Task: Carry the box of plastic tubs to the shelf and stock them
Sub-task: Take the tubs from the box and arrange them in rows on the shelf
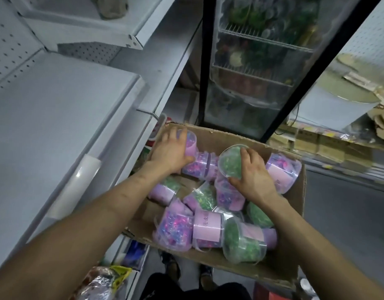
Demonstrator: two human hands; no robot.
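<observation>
An open cardboard box (279, 265) sits low in front of me, holding several clear plastic tubs with pink labels, filled with green or pink-purple bits. My left hand (169, 151) grips a pink-purple tub (190, 140) at the box's far left corner. My right hand (255, 176) grips a tilted green-filled tub (230, 161) near the box's middle, its round lid facing me. A white metal shelf (63, 118) stands bare at the left, beside the box.
A higher white shelf (83, 22) hangs above the bare one. A black-framed glass cooler (258, 68) stands behind the box. Flat cartons (321, 144) lie at the right. Bagged goods (104, 280) sit on a lower shelf at the bottom left. My feet show below the box.
</observation>
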